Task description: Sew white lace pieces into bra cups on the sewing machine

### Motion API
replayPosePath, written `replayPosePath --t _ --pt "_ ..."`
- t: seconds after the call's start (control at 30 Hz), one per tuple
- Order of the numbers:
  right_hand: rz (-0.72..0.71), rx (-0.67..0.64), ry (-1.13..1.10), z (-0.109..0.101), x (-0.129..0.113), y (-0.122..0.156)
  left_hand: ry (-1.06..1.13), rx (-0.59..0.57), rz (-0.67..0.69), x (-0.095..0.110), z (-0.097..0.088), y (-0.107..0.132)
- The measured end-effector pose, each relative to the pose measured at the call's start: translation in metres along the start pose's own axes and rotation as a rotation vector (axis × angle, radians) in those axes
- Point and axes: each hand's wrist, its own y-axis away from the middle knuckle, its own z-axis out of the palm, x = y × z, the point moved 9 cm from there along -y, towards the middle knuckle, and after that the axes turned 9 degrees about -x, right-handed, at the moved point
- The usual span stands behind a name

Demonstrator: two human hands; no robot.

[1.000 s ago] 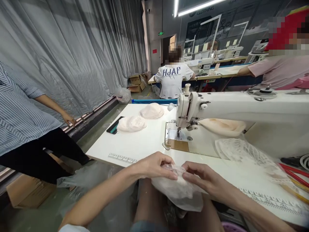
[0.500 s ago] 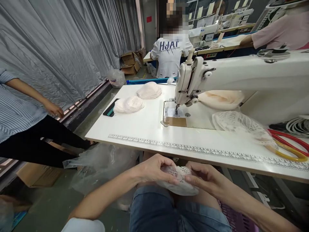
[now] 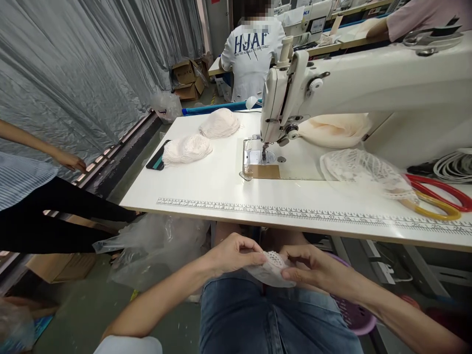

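Over my lap, my left hand [image 3: 232, 253] and my right hand [image 3: 315, 268] both pinch a small white lace piece [image 3: 272, 268], one on each side, fingers closed on it. It hangs just below the front edge of the white sewing table [image 3: 221, 189]. The sewing machine [image 3: 332, 86] stands on the table ahead, its needle over the plate [image 3: 263, 162]. Two stacks of white lace cups [image 3: 187, 149] lie at the table's left rear.
A lace cup in clear wrap [image 3: 363, 169] and red and yellow rings [image 3: 438, 196] lie at the right. A plastic bag [image 3: 158, 246] sits on the floor at left. A person in a striped shirt [image 3: 22, 182] stands at left; another in a white shirt [image 3: 250, 54] sits ahead.
The view has tilted down and my hands with the lace piece have come off the table edge down to my lap. The piece looks smaller, bunched between my fingers.
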Motion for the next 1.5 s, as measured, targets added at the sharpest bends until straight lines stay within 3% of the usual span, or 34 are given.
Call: replayPosePath --t 0.2,0.43,0.73,1.1,1.5 --pt "0.026 0.055 0.055 -0.005 0.005 0.004 0.005 -0.013 0.000 -0.007 0.004 -0.005" --pt "0.039 0.064 0.138 -0.007 0.011 0.005 0.008 0.086 -0.031 -0.018 0.003 -0.013" --pt "0.046 0.041 0.032 -0.012 0.035 0.011 0.183 0.076 -0.140 -0.034 0.005 -0.012" --pt "0.046 -0.009 -0.002 -0.010 0.045 0.024 0.277 0.066 -0.140 -0.042 0.010 -0.015" --pt "-0.019 0.085 -0.124 -0.005 0.048 0.010 0.257 0.216 -0.116 -0.045 0.005 -0.016"
